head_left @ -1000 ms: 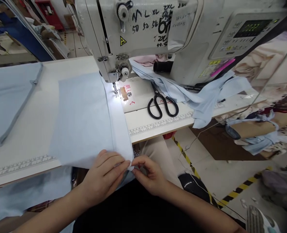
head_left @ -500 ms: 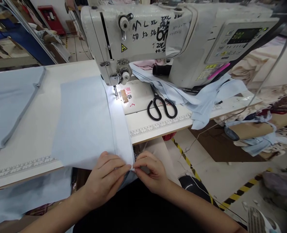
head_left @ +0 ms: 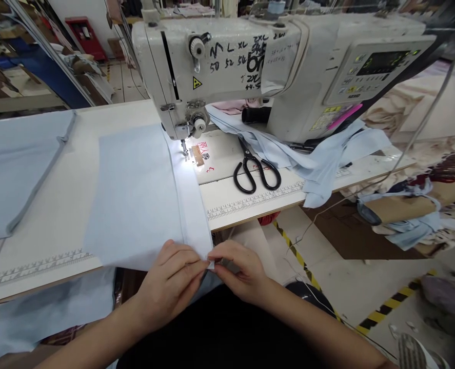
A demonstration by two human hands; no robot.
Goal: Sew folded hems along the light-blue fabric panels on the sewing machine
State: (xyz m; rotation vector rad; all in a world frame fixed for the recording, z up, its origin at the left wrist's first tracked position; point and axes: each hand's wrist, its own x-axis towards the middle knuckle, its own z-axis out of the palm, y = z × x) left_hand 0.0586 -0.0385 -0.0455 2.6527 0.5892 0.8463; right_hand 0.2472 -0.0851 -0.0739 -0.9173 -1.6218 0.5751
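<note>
A light blue fabric panel (head_left: 135, 195) lies on the white sewing table (head_left: 77, 169), its right edge running up under the needle of the sewing machine (head_left: 227, 66). My left hand (head_left: 171, 284) and my right hand (head_left: 240, 271) meet at the near corner of the panel, just off the table's front edge. Both pinch that folded corner between thumb and fingers. The fabric hangs down over my lap below the hands.
Black scissors (head_left: 256, 169) lie on the table right of the needle. A heap of light blue strips (head_left: 319, 159) sits beside the machine base. Another blue piece (head_left: 15, 164) lies at the table's left. Printed rulers run along the front edge.
Both hands stay pinched on the fabric corner; the right hand's fingers have closed in tighter against the left. The view has tilted up slightly.
</note>
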